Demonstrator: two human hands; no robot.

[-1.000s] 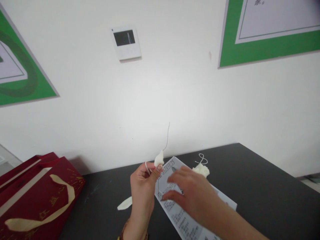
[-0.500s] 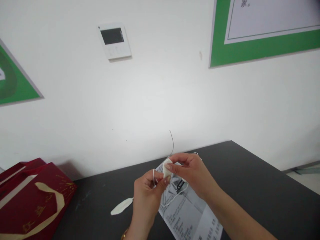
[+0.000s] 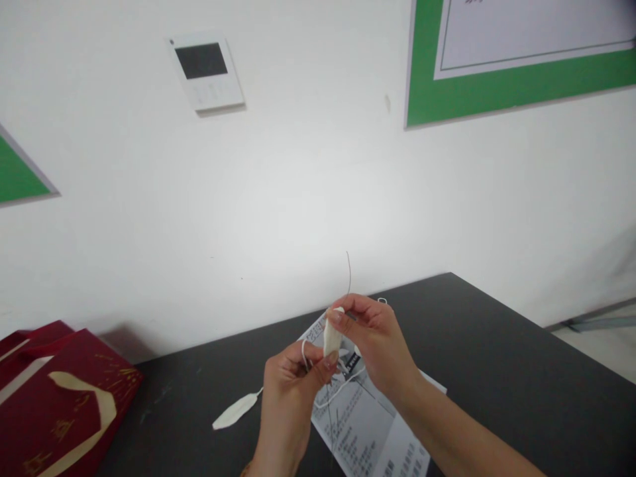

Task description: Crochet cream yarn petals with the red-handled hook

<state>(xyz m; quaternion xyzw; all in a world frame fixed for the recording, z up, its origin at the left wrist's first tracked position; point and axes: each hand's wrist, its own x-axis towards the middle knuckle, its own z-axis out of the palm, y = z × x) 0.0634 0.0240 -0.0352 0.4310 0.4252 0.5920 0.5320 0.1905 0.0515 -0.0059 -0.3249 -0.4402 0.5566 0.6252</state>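
Observation:
Between my two hands is a small white strip of what looks like crocheted yarn (image 3: 332,340). My left hand (image 3: 289,391) pinches its lower end, with a strand of white yarn (image 3: 303,346) looped over the fingers. Thumb and fingertips of my right hand (image 3: 380,341) are closed on its upper end. A thin dark wire (image 3: 350,273) sticks up behind the right fingers; where it joins is hidden. Left of my left hand lies a white leaf-shaped piece (image 3: 235,411) on the black table (image 3: 491,371). Below both hands lies a printed sheet (image 3: 365,427).
Red gift bags (image 3: 79,384) with cream ribbon handles stand at the table's left end. A white wall runs behind the table, carrying a white panel with a dark screen (image 3: 206,69) and green-bordered boards (image 3: 422,93).
My right fingers have shifted up along the white strip, so more of it shows between the hands. The wire stands more upright. The view has shifted slightly.

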